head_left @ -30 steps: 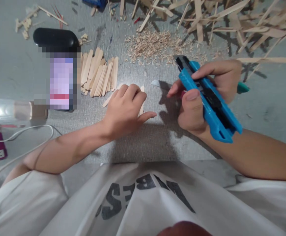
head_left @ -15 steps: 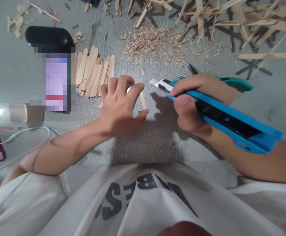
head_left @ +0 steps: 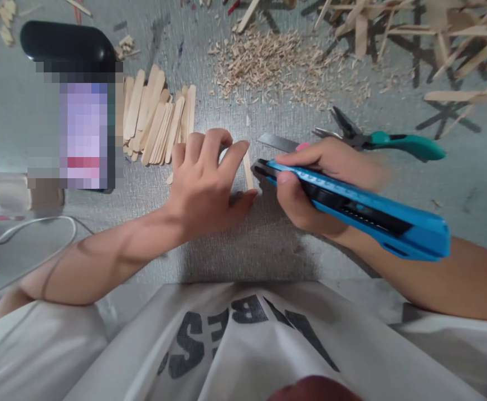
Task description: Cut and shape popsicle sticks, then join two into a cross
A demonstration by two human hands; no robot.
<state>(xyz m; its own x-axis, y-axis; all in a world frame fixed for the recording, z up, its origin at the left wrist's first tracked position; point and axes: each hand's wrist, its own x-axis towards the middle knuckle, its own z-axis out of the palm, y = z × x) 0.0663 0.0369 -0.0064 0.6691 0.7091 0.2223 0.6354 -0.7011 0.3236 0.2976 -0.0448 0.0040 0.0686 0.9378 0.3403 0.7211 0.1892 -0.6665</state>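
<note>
My left hand (head_left: 205, 172) is bent over the grey table. Its index fingertip and thumb sit at the two ends of a short piece of wooden craft stick (head_left: 248, 171), holding it down. Part of a white round thing shows under the fingers. A blue utility knife (head_left: 360, 206) is gripped in my right hand (head_left: 319, 184), its black nose pointing left, close to the stick piece. No blade can be made out at that nose. Just beyond lies a flat metal strip (head_left: 277, 141) with a pink part, partly hidden by my right hand.
Green-handled pliers (head_left: 406, 143) lie past my right hand. Craft sticks (head_left: 155, 120) are bunched beyond my left hand, beside a phone (head_left: 82, 133) and a black case (head_left: 66, 44). Wood shavings (head_left: 260, 61) and a stick pile (head_left: 436, 33) lie farther back. A white cable (head_left: 30, 220) runs left.
The utility knife has come left and its nose is now nearer the stick piece. The metal strip and pliers show more. My left hand keeps its pose; the view has shifted slightly.
</note>
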